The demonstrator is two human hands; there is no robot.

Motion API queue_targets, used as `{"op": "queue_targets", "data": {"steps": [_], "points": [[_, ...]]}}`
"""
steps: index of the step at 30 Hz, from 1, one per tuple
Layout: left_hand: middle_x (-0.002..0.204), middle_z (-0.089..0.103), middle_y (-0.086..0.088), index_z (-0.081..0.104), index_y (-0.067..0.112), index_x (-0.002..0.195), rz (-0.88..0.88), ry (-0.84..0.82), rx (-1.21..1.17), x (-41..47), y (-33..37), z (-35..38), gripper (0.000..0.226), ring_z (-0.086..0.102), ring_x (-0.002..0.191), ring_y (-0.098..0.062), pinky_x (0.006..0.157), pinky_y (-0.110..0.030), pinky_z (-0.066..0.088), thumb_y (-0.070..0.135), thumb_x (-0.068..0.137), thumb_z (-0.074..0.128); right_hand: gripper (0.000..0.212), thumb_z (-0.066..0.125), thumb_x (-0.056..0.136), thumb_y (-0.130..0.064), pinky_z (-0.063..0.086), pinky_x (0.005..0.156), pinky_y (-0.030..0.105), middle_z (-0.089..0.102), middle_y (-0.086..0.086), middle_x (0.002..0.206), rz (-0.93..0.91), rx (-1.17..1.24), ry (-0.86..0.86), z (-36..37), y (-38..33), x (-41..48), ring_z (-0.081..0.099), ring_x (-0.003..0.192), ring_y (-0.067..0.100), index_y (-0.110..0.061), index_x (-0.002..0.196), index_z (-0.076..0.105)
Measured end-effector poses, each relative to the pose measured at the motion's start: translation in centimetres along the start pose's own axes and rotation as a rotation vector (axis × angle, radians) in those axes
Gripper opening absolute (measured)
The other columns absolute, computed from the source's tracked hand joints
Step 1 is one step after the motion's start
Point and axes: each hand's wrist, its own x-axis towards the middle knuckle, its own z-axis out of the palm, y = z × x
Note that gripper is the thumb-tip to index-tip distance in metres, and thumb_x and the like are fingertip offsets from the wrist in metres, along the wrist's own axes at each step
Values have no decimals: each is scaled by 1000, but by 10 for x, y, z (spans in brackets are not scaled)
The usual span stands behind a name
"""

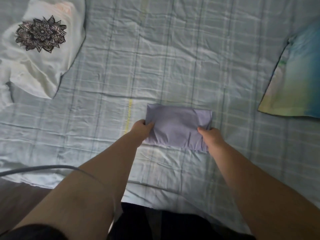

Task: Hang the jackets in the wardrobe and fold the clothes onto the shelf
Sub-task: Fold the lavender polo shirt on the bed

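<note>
A lilac garment point(176, 125), folded into a small rectangle, lies on the bed in front of me. My left hand point(141, 131) grips its left edge, thumb on top and fingers underneath. My right hand point(210, 137) grips the right edge the same way. A white shirt with a black mandala print point(41, 47) lies crumpled at the far left. At the right edge of the view a blue, green and yellow tie-dye shirt point(294, 80) lies spread flat.
The bed is covered by a pale blue checked sheet point(155, 58) with many creases. A grey cable point(43, 168) crosses the near left corner of the bed. Dark wooden floor point(15, 201) shows at the lower left.
</note>
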Motion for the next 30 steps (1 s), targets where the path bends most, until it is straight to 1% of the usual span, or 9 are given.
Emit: {"op": "queue_targets", "data": {"steps": [3, 5, 7, 10, 16, 18, 20, 23, 30], "points": [[120, 66, -16, 60, 5, 120, 45, -54, -200, -26, -9, -21, 36, 64, 110, -36, 97, -54, 52, 32, 95, 63, 47, 71, 89, -22, 48, 102, 53, 66, 23, 121, -19, 115, -150, -9, -7, -20, 63, 112, 37, 7, 125, 60], [121, 66, -20, 58, 4, 122, 84, -92, -319, -51, -18, -46, 50, 64, 108, -34, 92, -50, 53, 39, 86, 66, 34, 71, 88, -27, 51, 99, 52, 70, 17, 113, -134, 69, -177, -10, -17, -48, 67, 105, 32, -6, 115, 67], [125, 64, -23, 57, 3, 125, 134, -116, -447, -79, -32, -78, 59, 64, 103, -32, 85, -47, 48, 40, 81, 65, 21, 70, 87, -25, 53, 95, 47, 72, 14, 110, -282, 65, -217, -3, -31, -86, 68, 98, 26, -15, 106, 68], [125, 68, -17, 59, 8, 126, 207, -101, -624, -124, -60, -141, 50, 66, 111, -32, 93, -49, 49, 35, 84, 67, 16, 62, 95, -11, 55, 88, 37, 74, 2, 107, -446, 105, -327, 27, -53, -150, 69, 96, 17, -17, 109, 67], [134, 63, -17, 54, 11, 137, 431, -4, -802, -225, -140, -302, 48, 60, 124, -36, 103, -52, 48, 28, 93, 64, 19, 64, 93, -19, 51, 76, 13, 73, -18, 106, -736, 59, -510, 126, -106, -317, 67, 98, 0, -33, 105, 69], [134, 63, -15, 55, 14, 137, 529, 58, -880, -263, -173, -359, 43, 60, 123, -32, 100, -45, 51, 25, 96, 61, 22, 66, 88, -30, 51, 77, 14, 72, -14, 112, -800, 34, -583, 168, -122, -381, 68, 104, 4, -37, 108, 69], [136, 62, -16, 54, 15, 138, 616, 145, -956, -301, -210, -415, 42, 60, 123, -30, 97, -40, 53, 24, 97, 60, 30, 68, 83, -39, 54, 85, 23, 71, -8, 119, -837, 27, -684, 216, -132, -443, 66, 112, 12, -37, 113, 68], [139, 59, -14, 53, 20, 140, 708, 277, -1037, -359, -270, -494, 40, 59, 125, -29, 99, -42, 52, 24, 100, 57, 32, 65, 87, -34, 49, 100, 42, 68, 1, 126, -859, 69, -859, 297, -138, -529, 63, 119, 20, -31, 118, 67], [131, 66, -3, 61, 33, 131, 776, 687, -1192, -479, -414, -622, 32, 65, 116, -19, 85, -32, 57, 28, 100, 57, 38, 47, 102, -10, 47, 104, 35, 61, 0, 137, -902, -71, -1305, 477, -135, -709, 55, 129, 18, -25, 136, 55]]}}
